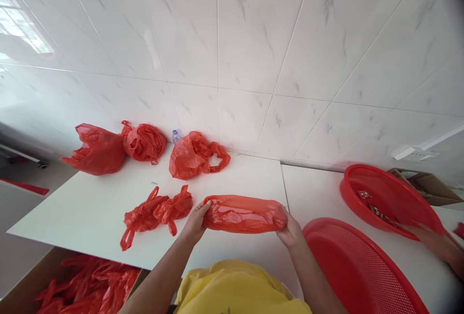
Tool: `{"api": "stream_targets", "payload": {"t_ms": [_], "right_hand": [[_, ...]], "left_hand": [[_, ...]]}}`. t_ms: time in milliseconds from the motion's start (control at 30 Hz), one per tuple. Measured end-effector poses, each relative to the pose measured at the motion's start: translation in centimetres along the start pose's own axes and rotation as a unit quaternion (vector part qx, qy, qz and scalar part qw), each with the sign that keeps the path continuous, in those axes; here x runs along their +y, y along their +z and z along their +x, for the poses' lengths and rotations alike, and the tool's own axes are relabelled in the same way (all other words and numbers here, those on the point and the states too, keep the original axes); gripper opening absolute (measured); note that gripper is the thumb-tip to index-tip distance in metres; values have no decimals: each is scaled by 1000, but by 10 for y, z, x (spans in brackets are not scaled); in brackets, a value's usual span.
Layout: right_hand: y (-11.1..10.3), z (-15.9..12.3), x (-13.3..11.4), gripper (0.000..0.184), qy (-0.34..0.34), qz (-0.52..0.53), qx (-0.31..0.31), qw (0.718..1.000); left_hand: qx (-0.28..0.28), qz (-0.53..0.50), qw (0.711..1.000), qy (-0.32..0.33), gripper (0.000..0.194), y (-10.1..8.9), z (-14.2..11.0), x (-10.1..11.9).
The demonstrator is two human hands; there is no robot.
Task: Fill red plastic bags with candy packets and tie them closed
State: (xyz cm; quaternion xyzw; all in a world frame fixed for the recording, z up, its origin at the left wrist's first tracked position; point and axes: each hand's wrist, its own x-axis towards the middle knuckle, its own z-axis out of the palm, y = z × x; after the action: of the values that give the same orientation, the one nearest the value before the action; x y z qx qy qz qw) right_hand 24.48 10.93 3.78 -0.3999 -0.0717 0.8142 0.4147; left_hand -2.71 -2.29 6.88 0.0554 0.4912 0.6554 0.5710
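A red plastic bag [243,214] is stretched out sideways in front of me, just above the white table. My left hand [197,222] grips its left end, with the thumb on top. At the other end my right hand [291,229] holds the bag, its fingers partly hidden behind the plastic. What the bag contains, if anything, I cannot make out. Two knotted red bags [157,211] lie on the table to the left of my left hand.
Red bags [188,157] and a small clear bottle [176,136] stand along the tiled wall. A box of red bags [90,287] sits below the left table edge. On the right are a red basket [389,256] and a red basin [409,198], where another person's hand [426,236] reaches in.
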Motion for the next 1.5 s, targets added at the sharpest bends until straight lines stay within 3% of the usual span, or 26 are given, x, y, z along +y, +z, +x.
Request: {"api": "stream_targets", "payload": {"t_ms": [233, 333, 400, 467, 500, 567, 633, 733, 833, 867, 933, 1000, 1067, 1200, 1267, 1333, 1400, 1500], "right_hand": [[-7, 5, 13, 10, -32, -83, 62, 994], [-13, 6, 17, 21, -54, -152, 69, 985], [-13, 4, 18, 29, -112, -238, 128, 956], [-10, 0, 20, 37, -206, -357, 186, 892], [-8, -2, 22, 38, -250, -413, 187, 856], [-2, -6, 31, 32, -304, -506, 113, 800], [2, -8, 44, 28, -315, -596, 5, 739], [1, -8, 66, 35, -281, -736, -102, 608], [-8, -8, 82, 29, -183, -853, -126, 472], [-12, -8, 85, 27, -149, -876, -120, 442], [-18, -10, 89, 26, -105, -899, -106, 413], [-22, -13, 89, 26, -93, -902, -99, 409], [-24, -17, 86, 27, -103, -884, -103, 445], [-23, -17, 67, 34, -189, -758, -56, 622], [-26, -12, 48, 37, -235, -702, 21, 672], [-31, -5, 21, 41, -277, -669, 102, 682], [-39, 2, -10, 48, -314, -649, 164, 673], [-51, 11, -53, 61, -346, -618, 210, 674]], "left_hand": [[24, 222, 972, 69, 33, -13, 9, -18], [26, 175, 984, 15, 34, -19, 22, -37], [44, 127, 991, -24, 32, -23, 31, -50], [64, 104, 991, -49, 27, -27, 38, -60], [71, 99, 991, -57, 25, -29, 41, -63], [82, 86, 990, -74, 22, -32, 45, -68], [85, 71, 990, -85, 20, -33, 46, -70], [77, 49, 992, -87, 18, -33, 46, -71], [79, 25, 994, -69, 16, -33, 45, -70], [85, 17, 994, -61, 15, -33, 45, -70], [96, 6, 994, -51, 12, -34, 45, -69], [104, 3, 993, -51, 10, -35, 45, -69], [100, 5, 993, -59, 12, -34, 45, -68], [50, 16, 996, -76, 26, -29, 42, -65], [25, 28, 995, -88, 31, -27, 39, -63], [20, 35, 994, -103, 32, -25, 36, -61], [32, 31, 992, -119, 29, -24, 34, -60], [61, 24, 990, -122, 19, -23, 32, -58]]}}
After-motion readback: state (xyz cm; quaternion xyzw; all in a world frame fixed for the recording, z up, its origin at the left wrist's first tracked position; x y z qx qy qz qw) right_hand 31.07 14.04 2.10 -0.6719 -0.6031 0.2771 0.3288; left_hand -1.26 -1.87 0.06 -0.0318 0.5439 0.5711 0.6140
